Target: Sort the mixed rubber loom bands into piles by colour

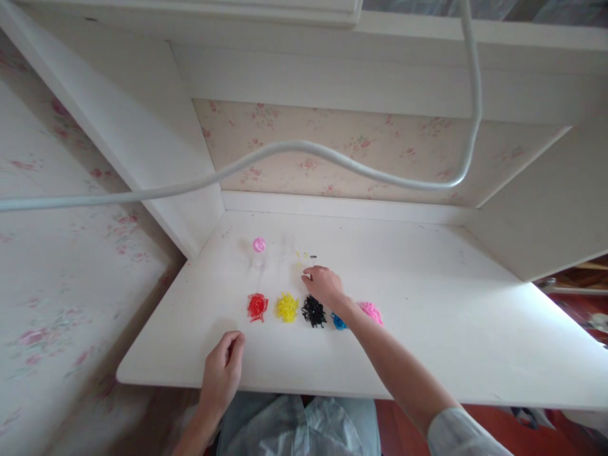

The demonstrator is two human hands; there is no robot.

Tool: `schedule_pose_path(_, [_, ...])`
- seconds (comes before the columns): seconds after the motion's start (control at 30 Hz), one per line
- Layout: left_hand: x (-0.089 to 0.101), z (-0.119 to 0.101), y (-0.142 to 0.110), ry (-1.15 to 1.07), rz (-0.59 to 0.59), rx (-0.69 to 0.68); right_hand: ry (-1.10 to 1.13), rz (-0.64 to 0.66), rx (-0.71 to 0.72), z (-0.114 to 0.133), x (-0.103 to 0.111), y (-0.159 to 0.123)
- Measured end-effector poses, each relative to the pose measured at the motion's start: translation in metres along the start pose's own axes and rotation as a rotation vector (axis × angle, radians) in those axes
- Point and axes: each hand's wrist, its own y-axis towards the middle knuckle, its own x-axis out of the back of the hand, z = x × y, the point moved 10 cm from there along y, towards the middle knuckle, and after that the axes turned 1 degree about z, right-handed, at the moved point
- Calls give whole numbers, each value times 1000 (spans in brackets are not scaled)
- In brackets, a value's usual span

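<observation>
My left hand (223, 367) rests at the table's front left, its fingers curled closed; what they hold, if anything, is hidden. Over the far side of the black pile of small rubber bands (314, 311) reaches my right hand (323, 284), thumb and forefinger slightly apart, with nothing visible between them. Just beyond its fingertips lie a single black band (313, 256) and a few tiny yellow bits (298, 254). A red pile (257, 306) and a yellow pile (287, 307) sit left of the black one. My right forearm partly covers a blue pile (339, 322) and a pink pile (371, 311).
A small clear container with a pink top (259, 245) stands behind the red pile. The white table (437, 316) is bounded by side panels and a back ledge (351, 206). A thick white cable (304, 147) crosses the view above, below a cabinet.
</observation>
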Motion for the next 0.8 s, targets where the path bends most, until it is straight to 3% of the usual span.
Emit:
schedule_pose_path(0.17, [-6,-2,3,4,27,-11,-66,35,-15,10,-19,32])
schedule_pose_path(0.4, [-10,-3,3,40,60,-38,-79,30,-4,17,-16,33])
schedule_pose_path(0.6, [-12,-3,3,44,74,-40,-36,12,67,38,-6,-10])
schedule_pose_path(0.8, [-16,-2,3,33,117,-15,23,16,146,60,-17,-60])
